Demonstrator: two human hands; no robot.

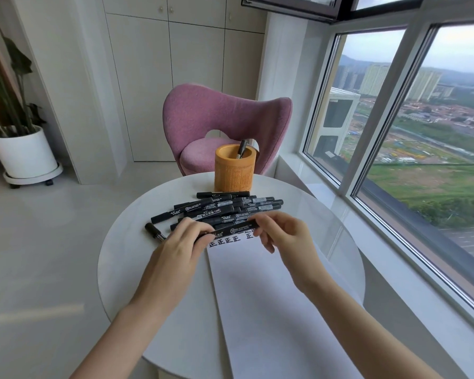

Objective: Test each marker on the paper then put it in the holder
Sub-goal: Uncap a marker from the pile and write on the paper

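Head view: both hands hold one black marker (231, 229) above the top edge of the paper (257, 283).
One end sits gripped in the left hand (188, 239), the other pinched by the right hand (282, 236), both tips hidden; a marker pile (222, 207) lies just behind, the holder (234, 169) beyond, a pink chair (225, 113) past the white bench (126, 255).

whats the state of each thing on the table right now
held marker: gripped at both ends by left hand and right hand
holder: upright, single marker inside
marker pile: lying loose before the holder
paper: flat, characters written along far edge
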